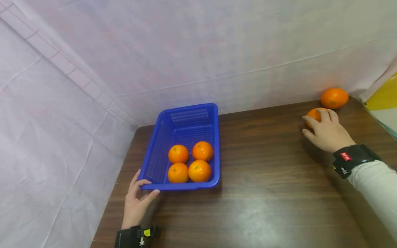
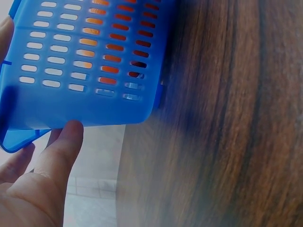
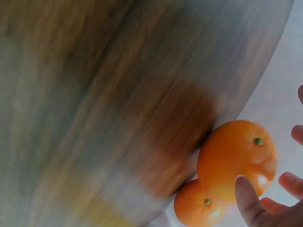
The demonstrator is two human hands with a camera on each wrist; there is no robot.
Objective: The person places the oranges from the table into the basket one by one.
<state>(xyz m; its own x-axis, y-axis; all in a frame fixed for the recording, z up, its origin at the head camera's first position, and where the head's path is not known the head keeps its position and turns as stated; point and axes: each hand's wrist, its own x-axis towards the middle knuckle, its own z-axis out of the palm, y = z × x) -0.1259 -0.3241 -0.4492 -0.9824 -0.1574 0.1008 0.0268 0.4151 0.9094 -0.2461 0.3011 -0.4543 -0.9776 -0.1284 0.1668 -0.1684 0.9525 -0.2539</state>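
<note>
A blue plastic basket (image 1: 219, 148) stands on the left of the table, with several oranges (image 1: 200, 171) grouped in its near half. My left hand (image 1: 135, 205) grips the basket's near left corner, its thumb at the near rim and fingers round the left side. In the left wrist view the slotted basket wall (image 2: 71, 106) shows orange through its holes. Far right, my right hand (image 1: 330, 132) reaches over an orange (image 1: 313, 115), fingers spread around it. The right wrist view has the thumb before this orange (image 3: 227, 158), the other fingers apart from it. A second orange (image 1: 334, 98) lies just behind.
The brown wood-grain table (image 1: 263, 193) meets a pale cloth-covered wall (image 1: 232, 51) at its back edge. Another pale sheet (image 1: 46, 137) hangs along the left side. Something yellow (image 1: 384, 94) is beyond the right edge.
</note>
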